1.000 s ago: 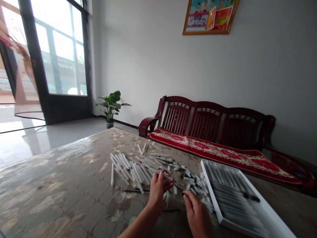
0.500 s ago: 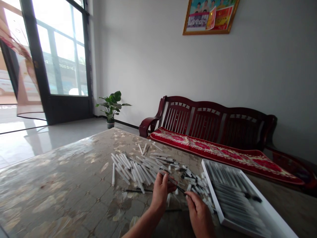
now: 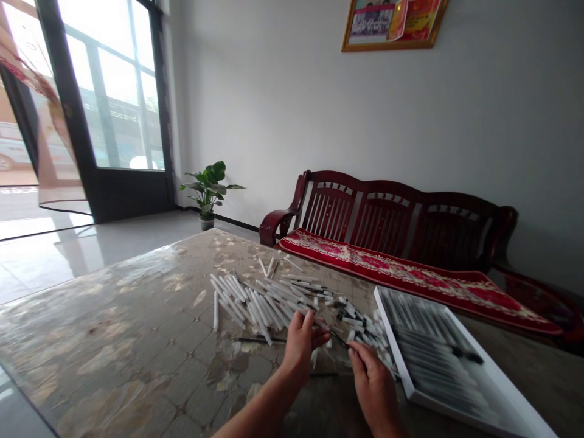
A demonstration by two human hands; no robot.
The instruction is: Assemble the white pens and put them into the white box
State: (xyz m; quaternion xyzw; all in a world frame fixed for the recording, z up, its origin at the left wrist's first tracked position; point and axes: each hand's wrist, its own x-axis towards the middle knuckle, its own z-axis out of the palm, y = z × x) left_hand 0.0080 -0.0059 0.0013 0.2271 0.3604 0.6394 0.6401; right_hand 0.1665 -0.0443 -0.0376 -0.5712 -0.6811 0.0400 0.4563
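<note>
Black slim rod [image 3: 338,338] runs diagonally, its long axis sloping from the left hand [image 3: 301,344] down to the right hand [image 3: 373,380], fingers of both pinched around it.

Framed picture [image 3: 395,24] cropped above, boxed sticks [image 3: 435,365] blurred

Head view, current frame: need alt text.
A person's right hand pinches a thin black rod that reaches the left hand, above a grey-brown floral-patterned table. Loose slim white tubes lie piled beyond the hands; a shallow white rectangular box of slender sticks lies to the right. Behind is a dark-red wooden bench.
</note>
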